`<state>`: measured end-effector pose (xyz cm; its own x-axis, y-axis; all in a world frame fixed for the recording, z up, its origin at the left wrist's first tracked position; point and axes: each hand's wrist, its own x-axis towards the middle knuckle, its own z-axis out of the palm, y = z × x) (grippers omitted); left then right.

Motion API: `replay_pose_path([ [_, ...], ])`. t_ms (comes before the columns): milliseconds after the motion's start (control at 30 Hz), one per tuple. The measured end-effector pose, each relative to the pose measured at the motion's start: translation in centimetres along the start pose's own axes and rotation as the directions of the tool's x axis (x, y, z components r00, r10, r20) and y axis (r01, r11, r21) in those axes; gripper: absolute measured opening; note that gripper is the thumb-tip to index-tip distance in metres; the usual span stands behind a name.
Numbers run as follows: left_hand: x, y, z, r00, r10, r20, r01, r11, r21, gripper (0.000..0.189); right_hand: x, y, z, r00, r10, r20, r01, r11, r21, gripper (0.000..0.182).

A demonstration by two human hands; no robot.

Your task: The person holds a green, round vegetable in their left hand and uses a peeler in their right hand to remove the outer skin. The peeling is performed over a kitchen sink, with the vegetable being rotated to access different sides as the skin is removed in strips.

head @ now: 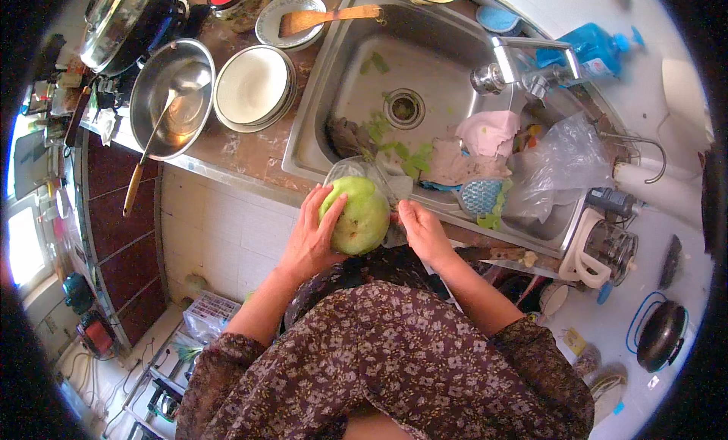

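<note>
My left hand [313, 232] holds a large round green fruit or gourd [359, 221] at the front edge of the sink, its fingers spread over the near left side. Clear plastic film or a bag [354, 168] shows behind the fruit and hangs down beside it. My right hand [424, 229] is closed at the fruit's right side, thumb and fingers pinching what looks like part of the plastic; the exact hold is partly hidden. Green leaf scraps [418, 160] lie in the steel sink [364, 53] beyond the hands.
Left of the sink stand stacked bowls [252, 84], a steel bowl with a ladle [190, 121] and a plate under a wooden spatula [327, 19]. Cloths [489, 133], a blue scrubber [482, 196] and a crumpled plastic bag [560, 161] lie at right, below the faucet [534, 59]. A knife [475, 254] rests at the front edge.
</note>
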<state>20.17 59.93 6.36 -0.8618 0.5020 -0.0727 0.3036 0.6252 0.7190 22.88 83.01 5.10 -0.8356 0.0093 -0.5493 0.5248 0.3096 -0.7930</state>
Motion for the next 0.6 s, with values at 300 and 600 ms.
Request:
replay_pose_path([
  [300, -0.6, -0.4, 1.0, 0.966, -0.11, -0.233, 0.079, 0.987, -0.139, 0.115, -1.1, -6.4, 2.1, 0.992, -0.071, -0.107, 0.07, 0.998, -0.009, 0.042],
  [600, -0.6, 3.1, 3.8, 0.834, -0.319, -0.45, 0.3, 0.947, -0.115, 0.115, 1.8, -5.5, 0.6, 0.989, -0.142, -0.045, 0.142, 0.99, -0.013, 0.042],
])
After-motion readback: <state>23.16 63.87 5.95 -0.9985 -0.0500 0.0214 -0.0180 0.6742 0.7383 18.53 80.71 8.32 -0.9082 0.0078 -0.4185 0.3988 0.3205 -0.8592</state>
